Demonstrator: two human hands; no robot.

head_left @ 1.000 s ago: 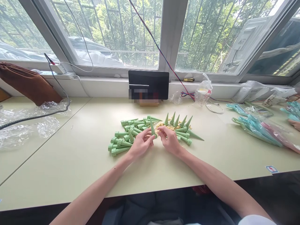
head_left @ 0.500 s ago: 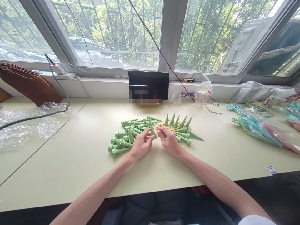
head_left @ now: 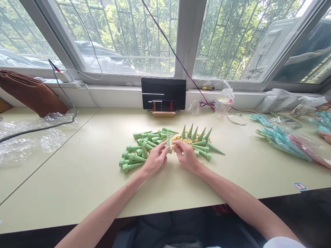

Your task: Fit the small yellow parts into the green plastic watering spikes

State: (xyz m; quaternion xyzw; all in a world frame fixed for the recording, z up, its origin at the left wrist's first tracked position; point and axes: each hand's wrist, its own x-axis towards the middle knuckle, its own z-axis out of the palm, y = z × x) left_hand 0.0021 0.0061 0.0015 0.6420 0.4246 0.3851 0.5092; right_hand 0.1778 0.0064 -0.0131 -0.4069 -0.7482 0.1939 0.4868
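My left hand (head_left: 156, 157) is closed round the base of a green plastic watering spike (head_left: 168, 138), its tip pointing up. The thumb and fingers of my right hand (head_left: 188, 155) pinch a small yellow piece (head_left: 171, 148) against the side of that spike's base; its exact shape is too small to tell. Several loose green spikes (head_left: 134, 157) lie in a heap left of my left hand. Beyond my right hand is a pile of small yellow pieces (head_left: 178, 138), with a row of upright green spikes (head_left: 190, 131) by it. More spikes (head_left: 204, 149) lie right of that hand.
At the back, a tablet (head_left: 163, 90) and a phone (head_left: 165, 105) lean on a wooden stand (head_left: 163, 114). Blue and pink bagged items (head_left: 289, 141) lie at right, near another person's hand (head_left: 325, 137). Clear plastic wrap (head_left: 49, 139) and a black cable (head_left: 38, 128) are at left.
The spike in my left hand has turned from a leftward lean to nearly upright. My right hand has moved slightly left, closer to its base.
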